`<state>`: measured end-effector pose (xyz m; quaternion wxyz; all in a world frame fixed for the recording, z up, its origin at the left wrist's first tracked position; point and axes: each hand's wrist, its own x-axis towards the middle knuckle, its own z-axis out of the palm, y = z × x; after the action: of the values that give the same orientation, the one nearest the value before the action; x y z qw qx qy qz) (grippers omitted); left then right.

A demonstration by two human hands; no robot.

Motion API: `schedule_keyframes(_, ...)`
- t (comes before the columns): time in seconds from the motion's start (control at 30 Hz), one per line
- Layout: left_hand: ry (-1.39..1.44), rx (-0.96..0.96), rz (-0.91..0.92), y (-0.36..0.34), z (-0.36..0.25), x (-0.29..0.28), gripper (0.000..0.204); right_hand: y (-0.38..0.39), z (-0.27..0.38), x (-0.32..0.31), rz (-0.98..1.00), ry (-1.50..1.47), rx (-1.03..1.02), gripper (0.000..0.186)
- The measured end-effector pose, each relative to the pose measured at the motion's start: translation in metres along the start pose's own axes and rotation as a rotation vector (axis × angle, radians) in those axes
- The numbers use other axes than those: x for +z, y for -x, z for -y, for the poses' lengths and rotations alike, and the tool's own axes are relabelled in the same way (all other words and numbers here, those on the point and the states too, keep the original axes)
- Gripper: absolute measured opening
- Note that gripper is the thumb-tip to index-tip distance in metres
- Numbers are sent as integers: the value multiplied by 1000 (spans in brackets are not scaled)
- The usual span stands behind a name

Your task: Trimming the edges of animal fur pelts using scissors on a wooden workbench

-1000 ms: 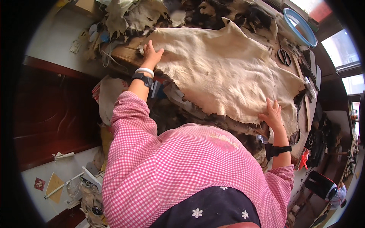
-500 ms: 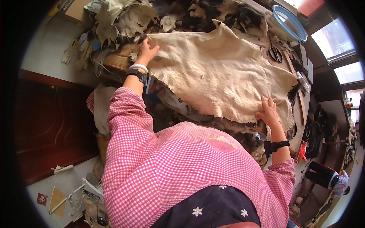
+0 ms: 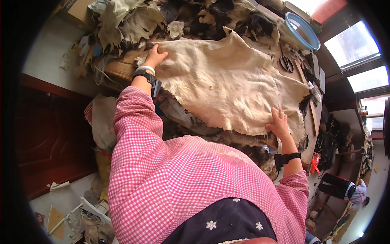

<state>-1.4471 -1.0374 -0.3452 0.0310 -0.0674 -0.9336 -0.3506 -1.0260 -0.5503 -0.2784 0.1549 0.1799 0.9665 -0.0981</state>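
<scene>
A large pale animal hide (image 3: 215, 77) lies spread over the worktable, its bare skin side up and its edges ragged. My left hand (image 3: 154, 57) rests on the hide's upper left corner, thumb held apart from the fingers; the far fingertips are partly hidden. Near the hide's lower right edge, my right hand (image 3: 278, 124) lies on the skin with its fingers spread. Dark fur shows at the hide's right border. A pair of black-handled scissors (image 3: 286, 64) lies beyond the hide, to the right.
More hides and fur scraps (image 3: 138, 24) are heaped along the far side. A blue-rimmed basin (image 3: 302, 31) stands at the far right, with wooden strips (image 3: 313, 118) along the right edge. At the lower right, another person (image 3: 343, 189) is some way off.
The view has shifted slightly, so the table, scissors and basin appear a little further left. Both hands keep nearly the same places on the hide.
</scene>
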Motion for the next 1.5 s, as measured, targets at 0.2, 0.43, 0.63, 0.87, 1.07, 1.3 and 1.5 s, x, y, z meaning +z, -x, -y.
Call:
schedule_keyframes(0.2, -298, -41, 42, 20, -33, -4, 45, 2, 2, 1, -7, -15, -1, 92)
schedule_keyframes(0.43, -7, -21, -104, -5, -25, -3, 92, 0, -4, 3, -32, 6, -63, 90)
schedule_keyframes(0.63, 327, -217, -39, -18, -8, 6, 85, -1, -8, 7, -45, 3, -88, 90)
schedule_keyframes(0.87, 902, 65, 156, 68, -105, -54, 42, -2, -8, 8, -69, 1, -89, 91)
schedule_keyframes(1.07, 703, -56, 739, 190, -119, -99, 47, -4, -10, 9, -52, -12, -47, 91)
schedule_keyframes(1.3, 340, -179, 696, 214, -61, -92, 15, -6, -8, 6, -38, -4, -77, 91)
schedule_keyframes(1.5, 164, 246, 41, 178, -65, -70, 43, -4, -6, 6, -14, 6, -9, 89)
